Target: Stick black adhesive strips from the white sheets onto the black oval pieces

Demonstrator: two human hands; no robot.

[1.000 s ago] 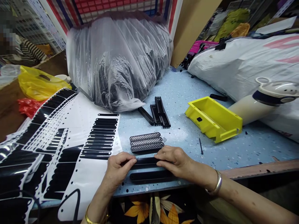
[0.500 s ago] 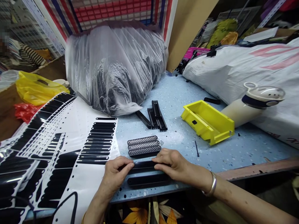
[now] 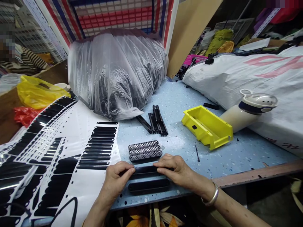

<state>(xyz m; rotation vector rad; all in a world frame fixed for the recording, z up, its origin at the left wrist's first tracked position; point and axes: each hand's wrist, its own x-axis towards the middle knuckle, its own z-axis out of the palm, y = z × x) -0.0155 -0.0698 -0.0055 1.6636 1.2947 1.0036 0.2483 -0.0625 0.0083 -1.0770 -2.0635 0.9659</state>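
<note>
A glossy black strip (image 3: 146, 170) is stretched level between my two hands near the table's front edge. My left hand (image 3: 120, 173) pinches its left end between thumb and fingers, and my right hand (image 3: 170, 167) pinches the right end. Whether the strip touches a piece beneath it, I cannot tell. Just in front of it, on the table, lies a long black bar (image 3: 148, 187) with rounded ends. Behind the strip, several black bars with a lattice face (image 3: 145, 152) lie side by side. To the left, a white backing sheet (image 3: 94, 183) carries rows of black strips (image 3: 100, 143).
A large clear plastic bag (image 3: 115, 72) of dark items stands at the back. More black bars (image 3: 158, 121) lie before it. On the right are a yellow bin (image 3: 208, 126), a cream bottle (image 3: 243, 115), a white sack (image 3: 272, 82) and a thin black pin (image 3: 197, 154).
The view has tilted a little, so most of the scene sits slightly lower. Both hands keep their pinch on the black strip, almost unmoved.
</note>
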